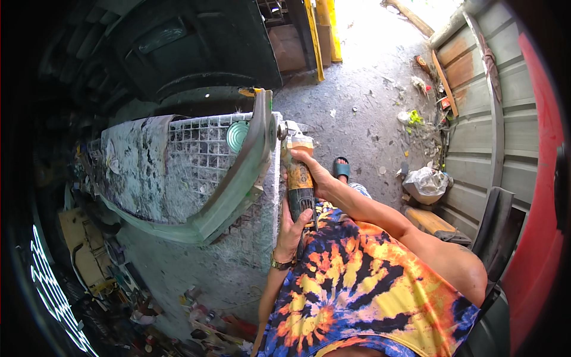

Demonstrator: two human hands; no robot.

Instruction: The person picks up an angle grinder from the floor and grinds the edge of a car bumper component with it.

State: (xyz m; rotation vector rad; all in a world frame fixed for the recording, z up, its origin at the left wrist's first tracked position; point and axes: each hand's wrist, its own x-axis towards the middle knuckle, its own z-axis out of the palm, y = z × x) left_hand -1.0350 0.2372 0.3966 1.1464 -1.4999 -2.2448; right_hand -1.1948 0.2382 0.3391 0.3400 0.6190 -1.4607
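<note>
An orange and black angle grinder (pixel 300 177) is held upright in the view, its disc (pixel 274 131) at the right edge of a long curved grey-green panel shaped like a car bumper (pixel 229 199). Whether the disc touches the panel I cannot tell. My right hand (pixel 309 169) is wrapped round the front of the grinder's body, just below its orange head. Lower down, my left hand (pixel 289 235), with a watch (pixel 281 262) at the wrist, grips the black rear part. The panel rests along a white wire-mesh stand (pixel 199 134), its far end rising at the top.
A round greenish tin lid (pixel 238 137) and a worn, paint-spotted sheet (pixel 137 154) lie on the mesh. Beyond stands a dark car panel (pixel 196 47). Rubbish and a stuffed plastic bag (pixel 427 184) line the metal wall at right. Scraps and cardboard (pixel 86 244) clutter the lower left.
</note>
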